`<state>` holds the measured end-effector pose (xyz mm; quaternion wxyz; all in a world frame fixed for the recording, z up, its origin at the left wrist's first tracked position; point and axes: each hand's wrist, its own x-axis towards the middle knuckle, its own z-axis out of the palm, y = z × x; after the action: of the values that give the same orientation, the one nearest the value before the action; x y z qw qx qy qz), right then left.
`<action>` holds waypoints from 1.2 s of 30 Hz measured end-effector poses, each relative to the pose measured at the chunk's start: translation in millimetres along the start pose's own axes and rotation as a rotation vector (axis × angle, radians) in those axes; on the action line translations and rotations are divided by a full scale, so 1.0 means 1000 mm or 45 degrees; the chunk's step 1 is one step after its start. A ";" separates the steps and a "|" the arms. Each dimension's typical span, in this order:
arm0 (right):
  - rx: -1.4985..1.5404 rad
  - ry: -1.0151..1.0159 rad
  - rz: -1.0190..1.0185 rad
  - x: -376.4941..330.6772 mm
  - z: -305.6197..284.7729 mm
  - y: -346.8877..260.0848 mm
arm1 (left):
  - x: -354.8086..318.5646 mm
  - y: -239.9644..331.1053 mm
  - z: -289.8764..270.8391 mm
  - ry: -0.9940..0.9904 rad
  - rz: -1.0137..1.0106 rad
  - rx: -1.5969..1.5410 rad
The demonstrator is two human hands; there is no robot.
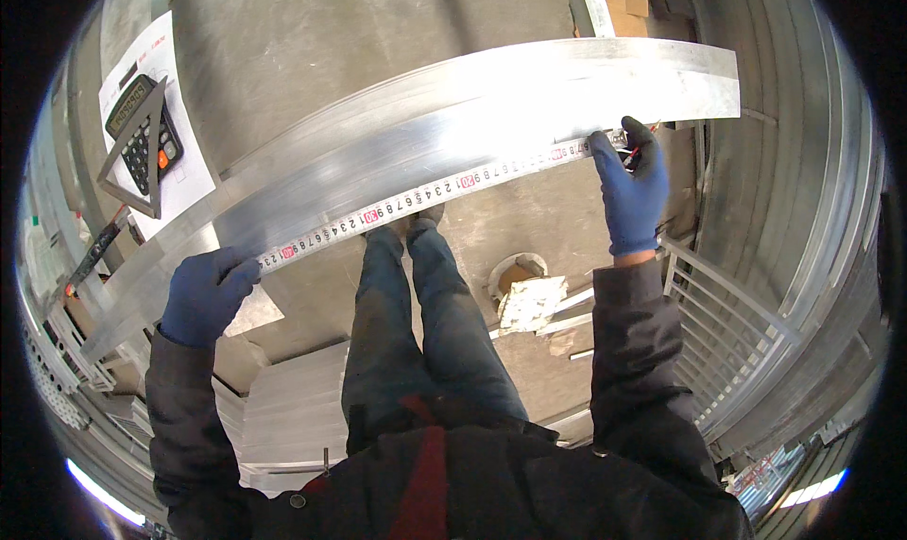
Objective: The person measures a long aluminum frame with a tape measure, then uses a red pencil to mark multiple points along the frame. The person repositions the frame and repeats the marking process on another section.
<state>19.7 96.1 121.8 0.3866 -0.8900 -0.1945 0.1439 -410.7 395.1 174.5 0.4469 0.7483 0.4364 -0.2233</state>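
Observation:
A long silvery metal profile (378,148) stretches across in front of me, its right part bright with glare. Along its near edge runs a white tape measure blade (416,200), pulled straight. My left hand (210,296), in a blue glove, is closed on the blade at its left end, thumb and forefinger pinching it. At the other end my right hand (635,188), also gloved, has its thumb and forefinger bent around the tape by the profile's near edge. Something small, black and red, shows between those fingers; I cannot make out what it is.
At left, a calculator (142,143) and a grey triangular frame (118,176) lie on a paper sheet (194,176). A dark-handled tool (94,252) is nearby. A white rack (727,337) stands at right. Below are a round bucket-like object (505,264) and a pale block (532,304).

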 end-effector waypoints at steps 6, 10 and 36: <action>-0.033 0.020 -0.062 0.004 0.003 0.007 | 0.002 0.008 -0.004 -0.075 -0.100 0.024; -0.093 0.028 -0.046 0.005 0.004 0.009 | 0.008 0.008 0.000 -0.054 -0.080 0.031; 0.044 -0.018 0.011 0.015 0.009 0.022 | 0.021 0.016 0.005 -0.151 -0.192 0.016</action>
<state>34.5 95.6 97.9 0.3999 -0.8830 -0.1908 0.1552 -385.9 396.9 163.8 0.4493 0.7015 0.4629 -0.3029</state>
